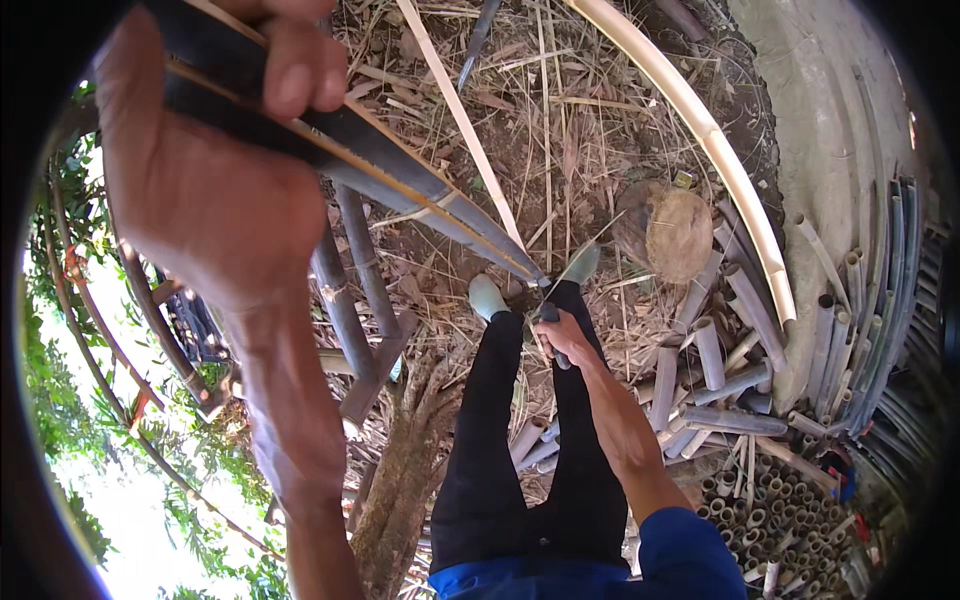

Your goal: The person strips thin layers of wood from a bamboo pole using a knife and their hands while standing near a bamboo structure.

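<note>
Large and close at the upper left, my left hand [215,215] has its fingers wrapped round dark-skinned split bamboo strips [400,190]. The strips slant down to the right, side by side with narrow pale gaps or edges, and their lower ends come together near my feet. Down there my right hand [572,338] is closed around a tool with a dark handle [549,313], just below the strip ends. Its blade or working end is too small to make out. My light-coloured shoes [486,297] stand on either side of the strip ends.
A round wooden block [679,235] stands to the right, beside a long pale curved bamboo strip [715,145]. Cut bamboo pieces [708,352] and stacked tubes [770,515] fill the lower right. A dark bamboo frame [345,285] and tree trunk [400,470] are left of my legs.
</note>
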`<state>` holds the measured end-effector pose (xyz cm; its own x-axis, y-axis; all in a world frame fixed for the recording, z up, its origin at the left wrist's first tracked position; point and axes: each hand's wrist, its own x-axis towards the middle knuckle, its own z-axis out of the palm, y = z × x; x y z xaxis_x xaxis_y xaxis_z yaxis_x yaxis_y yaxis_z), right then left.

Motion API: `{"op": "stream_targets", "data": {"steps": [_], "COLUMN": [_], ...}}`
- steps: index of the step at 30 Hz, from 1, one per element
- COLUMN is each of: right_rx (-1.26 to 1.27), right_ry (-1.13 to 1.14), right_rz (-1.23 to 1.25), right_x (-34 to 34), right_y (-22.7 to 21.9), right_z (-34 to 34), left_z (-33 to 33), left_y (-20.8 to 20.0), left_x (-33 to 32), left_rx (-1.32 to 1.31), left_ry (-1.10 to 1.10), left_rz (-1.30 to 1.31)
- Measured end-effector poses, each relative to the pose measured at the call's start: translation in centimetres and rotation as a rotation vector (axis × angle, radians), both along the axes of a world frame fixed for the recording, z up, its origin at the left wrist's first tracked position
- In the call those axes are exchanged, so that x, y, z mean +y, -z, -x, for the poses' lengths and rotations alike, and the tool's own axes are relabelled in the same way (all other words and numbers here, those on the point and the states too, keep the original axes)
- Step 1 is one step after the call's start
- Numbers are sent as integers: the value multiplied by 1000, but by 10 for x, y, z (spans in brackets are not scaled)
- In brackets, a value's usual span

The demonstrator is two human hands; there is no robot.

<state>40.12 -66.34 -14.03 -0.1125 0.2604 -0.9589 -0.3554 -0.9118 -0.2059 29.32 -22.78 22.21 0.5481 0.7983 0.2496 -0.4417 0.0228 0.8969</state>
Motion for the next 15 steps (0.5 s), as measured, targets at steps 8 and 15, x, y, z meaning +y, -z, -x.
{"op": "stream_targets", "data": {"steps": [8, 15], "right_rx": [-522, -733], "right_ry": [-635, -956], "right_rz": [-22, -253], "right_x": [34, 43], "right_y": [-23, -42], "right_z": [12, -16], "left_z": [-41, -36], "left_y": [-11, -7], "left_x": [-18, -14], "left_rx": [207, 190], "left_ry": [-711, -773], "left_rz": [-67, -37]}}
